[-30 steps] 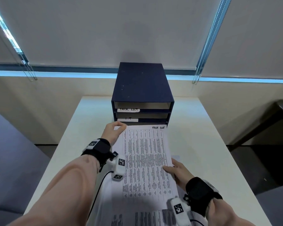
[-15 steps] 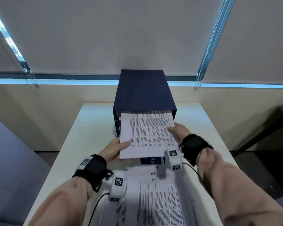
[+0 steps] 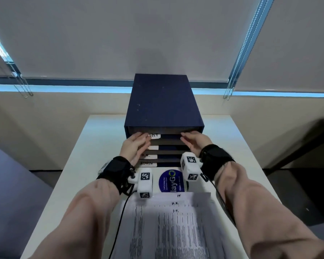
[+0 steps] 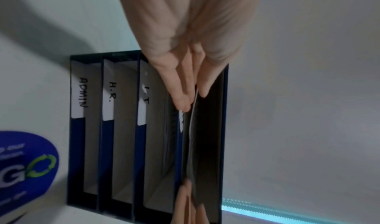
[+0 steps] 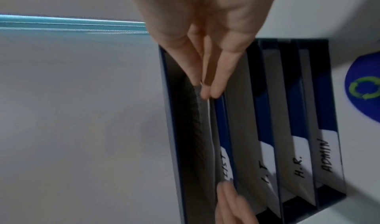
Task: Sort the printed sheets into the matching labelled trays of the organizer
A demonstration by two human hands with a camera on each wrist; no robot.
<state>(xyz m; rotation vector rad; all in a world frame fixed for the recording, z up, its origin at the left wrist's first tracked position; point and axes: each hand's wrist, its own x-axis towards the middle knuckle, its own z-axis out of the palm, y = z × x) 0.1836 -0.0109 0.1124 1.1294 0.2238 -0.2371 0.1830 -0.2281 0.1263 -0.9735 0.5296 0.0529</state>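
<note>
1. Head view: your left hand (image 3: 137, 146) and right hand (image 3: 195, 143) both reach forward, palms facing each other, with the fingertips at the mouth of the top tray of the dark blue organizer (image 3: 163, 105). The organizer stands on the white table (image 3: 238, 146). Its top label is half covered by your left hand; only "LIST" reads. The labels "H.R." and "ADMIN" show lower down. The stack of printed sheets (image 3: 174, 227) lies on the table between your forearms, near you, its print blurred. A blue round sticker (image 3: 171, 181) lies between the stack and the organizer, partly cut off by your wrist cameras.

2. Left wrist view: your left hand's (image 4: 185, 48) fingers are straight and close together, thumb on one side and fingers on the other of a thin sheet (image 4: 192, 130) seen edge-on in the top tray. The sheet sits almost wholly inside. Whether the fingers actually pinch it, you cannot tell.

3. Right wrist view: your right hand (image 5: 207, 32) shows the same pose, its straight fingertips meeting at the sheet's (image 5: 202, 122) near edge inside the top tray. The print is too blurred to read.
</note>
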